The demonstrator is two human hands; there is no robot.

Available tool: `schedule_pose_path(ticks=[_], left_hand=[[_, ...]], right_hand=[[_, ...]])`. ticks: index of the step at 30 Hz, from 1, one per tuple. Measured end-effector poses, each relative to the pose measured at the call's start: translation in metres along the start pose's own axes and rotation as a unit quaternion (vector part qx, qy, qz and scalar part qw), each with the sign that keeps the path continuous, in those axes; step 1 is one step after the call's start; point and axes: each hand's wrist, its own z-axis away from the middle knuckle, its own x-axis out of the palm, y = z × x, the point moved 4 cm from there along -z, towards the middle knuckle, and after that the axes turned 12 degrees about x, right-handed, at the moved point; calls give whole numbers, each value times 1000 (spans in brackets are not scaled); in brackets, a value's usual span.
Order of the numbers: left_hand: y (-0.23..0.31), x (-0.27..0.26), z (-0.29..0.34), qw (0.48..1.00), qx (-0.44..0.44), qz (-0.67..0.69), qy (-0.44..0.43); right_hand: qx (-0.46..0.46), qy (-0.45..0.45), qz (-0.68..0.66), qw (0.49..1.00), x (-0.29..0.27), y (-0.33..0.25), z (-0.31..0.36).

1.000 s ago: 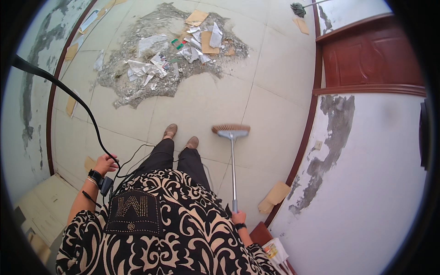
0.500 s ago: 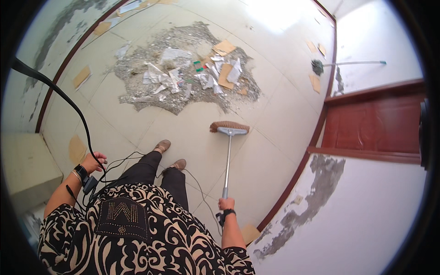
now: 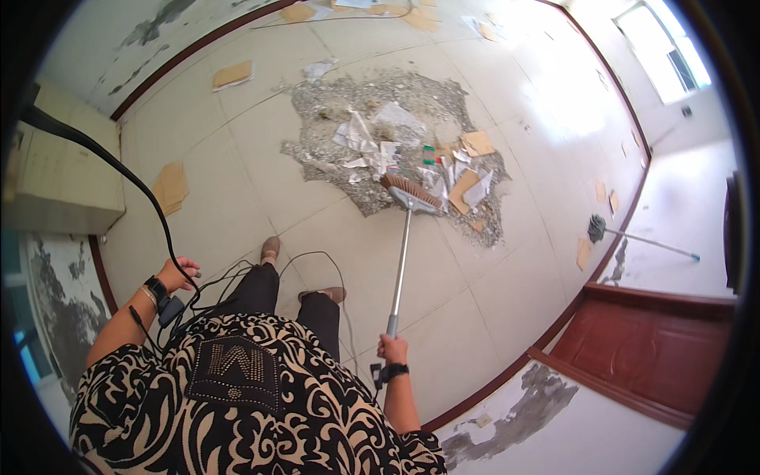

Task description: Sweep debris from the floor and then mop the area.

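Observation:
My right hand (image 3: 392, 349) grips the lower end of a broom's metal handle (image 3: 401, 257). The broom's brown brush head (image 3: 410, 191) rests at the near edge of a grey pile of rubble, torn paper and cardboard scraps (image 3: 396, 146) on the pale tiled floor. My left hand (image 3: 178, 273) is held out to the side and closed around a thick black cable (image 3: 119, 170) that arcs up to the upper left. Thin black wires hang from that wrist down by my legs. My two feet (image 3: 297, 273) stand just behind the pile.
A beige cabinet (image 3: 55, 174) stands at the left wall. Cardboard pieces (image 3: 170, 186) lie scattered on the tiles. A mop (image 3: 633, 237) lies by the right wall, near a dark red door (image 3: 649, 348). A bright window (image 3: 661, 47) is at upper right.
The view has turned, so the pile now lies ahead of me. The broom head has moved forward from bare floor to the pile's near edge. My left hand still holds the cable.

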Motion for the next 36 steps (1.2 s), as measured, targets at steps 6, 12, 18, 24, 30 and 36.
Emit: schedule_pose_path(ticks=[6, 12, 18, 24, 30, 36], left_hand=[[-46, -40, -19, 999, -45, 29, -1], [-73, -126, -58, 998, -36, 47, -14], [-116, -243, -75, 996, -13, 81, 33], [-178, -328, -55, 980, -99, 113, 127], [-220, -346, -55, 968, -123, 167, 142], [-213, -341, -76, 945, -138, 259, 142]], right_hand=[[-27, 13, 205, 978, 70, 39, 74], [-28, -4, 322, 946, 180, 35, 74], [-77, -5, 407, 910, 307, 15, 3], [73, -185, -44, 979, 435, -73, -19], [162, -295, -89, 938, 475, -108, 49], [175, -270, 10, 947, 486, -108, 103]])
